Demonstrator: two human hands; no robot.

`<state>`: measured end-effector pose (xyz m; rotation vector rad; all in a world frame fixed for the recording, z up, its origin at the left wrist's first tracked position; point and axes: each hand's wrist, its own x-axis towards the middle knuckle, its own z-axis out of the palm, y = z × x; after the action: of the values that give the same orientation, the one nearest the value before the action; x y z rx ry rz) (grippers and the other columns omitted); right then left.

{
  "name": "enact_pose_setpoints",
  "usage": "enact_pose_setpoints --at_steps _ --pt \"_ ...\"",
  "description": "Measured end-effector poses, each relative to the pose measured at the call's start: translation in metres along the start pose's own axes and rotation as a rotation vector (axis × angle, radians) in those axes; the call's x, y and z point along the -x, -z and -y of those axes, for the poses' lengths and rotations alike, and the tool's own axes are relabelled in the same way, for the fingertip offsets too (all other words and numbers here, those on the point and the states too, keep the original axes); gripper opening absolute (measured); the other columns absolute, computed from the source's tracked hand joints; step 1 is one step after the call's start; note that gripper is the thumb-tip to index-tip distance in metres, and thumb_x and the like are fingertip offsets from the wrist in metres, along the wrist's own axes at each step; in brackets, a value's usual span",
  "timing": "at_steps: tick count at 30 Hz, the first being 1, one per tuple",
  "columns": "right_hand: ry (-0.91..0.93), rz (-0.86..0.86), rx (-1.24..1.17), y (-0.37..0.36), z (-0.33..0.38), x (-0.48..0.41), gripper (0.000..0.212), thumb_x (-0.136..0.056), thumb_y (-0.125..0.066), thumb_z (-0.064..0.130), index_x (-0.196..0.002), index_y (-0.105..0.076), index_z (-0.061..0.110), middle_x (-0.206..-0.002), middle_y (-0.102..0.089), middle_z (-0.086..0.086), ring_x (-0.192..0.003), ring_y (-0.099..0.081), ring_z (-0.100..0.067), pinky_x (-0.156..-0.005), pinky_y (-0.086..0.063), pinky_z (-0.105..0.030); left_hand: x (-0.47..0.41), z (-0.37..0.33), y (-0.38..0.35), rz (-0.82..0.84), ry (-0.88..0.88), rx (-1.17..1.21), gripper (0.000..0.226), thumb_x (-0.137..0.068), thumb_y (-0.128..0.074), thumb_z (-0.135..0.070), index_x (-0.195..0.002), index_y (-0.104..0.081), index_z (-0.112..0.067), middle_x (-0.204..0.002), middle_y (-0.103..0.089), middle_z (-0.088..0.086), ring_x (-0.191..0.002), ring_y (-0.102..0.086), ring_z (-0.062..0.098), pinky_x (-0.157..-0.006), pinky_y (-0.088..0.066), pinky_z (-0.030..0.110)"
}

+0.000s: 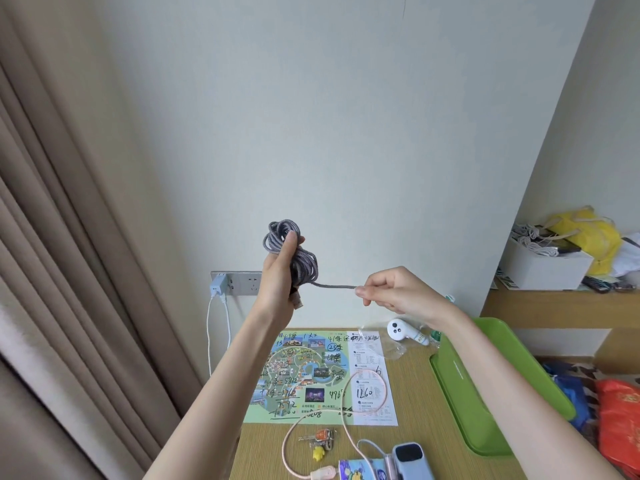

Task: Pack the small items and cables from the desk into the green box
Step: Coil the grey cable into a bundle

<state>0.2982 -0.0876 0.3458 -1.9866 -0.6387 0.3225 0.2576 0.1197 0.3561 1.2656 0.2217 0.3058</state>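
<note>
Above the "1260" map (332, 370), left hand (277, 275) grips cable (306, 263).

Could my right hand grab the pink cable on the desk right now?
Probably not yet: the right hand pinches the end of the grey cable coiled in the left hand. Once free, nothing seems to block the pink cable.

Lived-in private room, bedroom or guest-room type; cannot tell which. Heavy beige curtain (69, 237) hangs full height on the left. Plain pale wall (346, 133) with a socket panel (244, 282) low down, blue charger (217, 285) plugged in. Small worktop (415, 393) against the wall, woven-look surface, a hand-annotated park map (311, 375) lying on it. Wooden shelf (554, 303) at right carries a white box (543, 268) and a yellow bag (588, 233). Red bag (620, 420) and blue bag (571, 393) lower down, beside the worktop.
</note>
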Motion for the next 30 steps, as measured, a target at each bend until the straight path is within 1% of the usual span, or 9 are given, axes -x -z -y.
enact_pose_setpoints --at_steps 4,7,12,15,18,20,22,26,30 --pt "0.039 -0.032 -0.004 0.008 0.009 -0.001 0.029 -0.09 -0.066 0.036 -0.069 -0.067 0.016 -0.046 -0.033 0.013 -0.043 -0.026 -0.005 -0.044 -0.023 -0.014 -0.004 0.01 0.009 0.096 -0.196 -0.292 0.029 -0.099 -0.047 -0.043 -0.095 -0.054 -0.015 -0.05 -0.029 -0.016 -0.038 -0.023 0.002 -0.038 -0.025 0.017" --pt "0.075 -0.056 0.008 0.01 0.016 -0.003 0.031 -0.089 -0.066 0.039 -0.07 -0.068 0.015 -0.045 -0.033 0.015 -0.043 -0.026 -0.003 -0.044 -0.023 -0.015 -0.002 0.018 0.008 0.303 -0.269 -0.488 0.026 -0.101 -0.047 -0.033 -0.094 -0.051 -0.007 -0.064 -0.037 -0.006 -0.05 -0.032 0.002 -0.051 -0.032 0.015" --pt "0.107 -0.114 0.022 0.011 0.026 -0.009 0.034 -0.088 -0.068 0.036 -0.072 -0.066 0.006 -0.044 -0.033 0.014 -0.041 -0.026 -0.003 -0.043 -0.022 -0.014 0.01 0.026 -0.004 0.634 -0.196 -0.669 0.024 -0.102 -0.041 -0.031 -0.114 -0.056 -0.016 -0.096 -0.058 -0.009 -0.084 -0.054 -0.005 -0.078 -0.04 0.005" --pt "0.141 -0.056 0.011 0.016 0.03 -0.007 0.03 -0.093 -0.064 0.027 -0.073 -0.064 0.005 -0.039 -0.042 0.016 -0.037 -0.036 0.001 -0.042 -0.029 -0.007 0.017 0.03 -0.011 0.743 -0.118 -0.744 0.028 -0.1 -0.047 -0.034 -0.109 -0.056 -0.008 -0.092 -0.051 -0.002 -0.082 -0.046 0.005 -0.079 -0.041 0.021" --pt "0.169 0.031 0.01 0.013 0.029 -0.009 0.025 -0.091 -0.067 0.022 -0.073 -0.064 0.005 -0.041 -0.051 0.018 -0.039 -0.045 0.005 -0.044 -0.033 -0.003 0.026 0.029 -0.018 0.852 0.026 -0.757 0.022 -0.099 -0.052 -0.034 -0.11 -0.062 -0.018 -0.097 -0.064 -0.007 -0.089 -0.057 0.003 -0.086 -0.043 0.019" --pt "0.138 0.024 -0.058 0.013 0.024 -0.012 0.026 -0.081 -0.075 0.031 -0.074 -0.065 0.008 -0.045 -0.047 0.015 -0.039 -0.035 0.0 -0.042 -0.027 -0.007 0.032 0.023 -0.021 0.907 0.088 -0.736 0.016 -0.097 -0.053 -0.037 -0.093 -0.067 -0.029 -0.084 -0.068 -0.014 -0.078 -0.061 0.003 -0.072 -0.042 0.019" --pt "0.101 -0.009 -0.207 0.016 0.013 -0.014 0.028 -0.073 -0.077 0.039 -0.074 -0.065 0.014 -0.051 -0.044 0.011 -0.044 -0.029 -0.003 -0.041 -0.024 -0.013 0.033 0.016 -0.021 0.931 0.085 -0.684 0.027 -0.092 -0.055 -0.041 -0.081 -0.064 -0.017 -0.075 -0.057 0.001 -0.067 -0.049 0.019 -0.06 -0.026 0.03" --pt "0.12 0.022 -0.389 0.024 -0.009 -0.012 0.018 -0.077 -0.073 0.037 -0.082 -0.072 0.02 -0.069 -0.061 0.004 -0.052 -0.041 -0.005 -0.048 -0.034 -0.012 0.031 0.008 -0.018 0.936 0.09 -0.54 0.06 -0.089 -0.056 -0.038 -0.11 -0.053 0.019 -0.091 -0.047 0.015 -0.082 -0.039 0.027 -0.062 -0.031 0.029" --pt "0.126 0.005 -0.425 0.027 -0.02 -0.011 0.028 -0.086 -0.066 0.025 -0.099 -0.072 0.001 -0.083 -0.062 -0.013 -0.067 -0.051 -0.014 -0.064 -0.044 -0.023 0.026 0.004 -0.013 0.877 0.038 -0.464 0.039 -0.092 -0.054 -0.033 -0.114 -0.067 -0.003 -0.079 -0.061 -0.006 -0.07 -0.055 0.005 -0.058 -0.038 0.012"
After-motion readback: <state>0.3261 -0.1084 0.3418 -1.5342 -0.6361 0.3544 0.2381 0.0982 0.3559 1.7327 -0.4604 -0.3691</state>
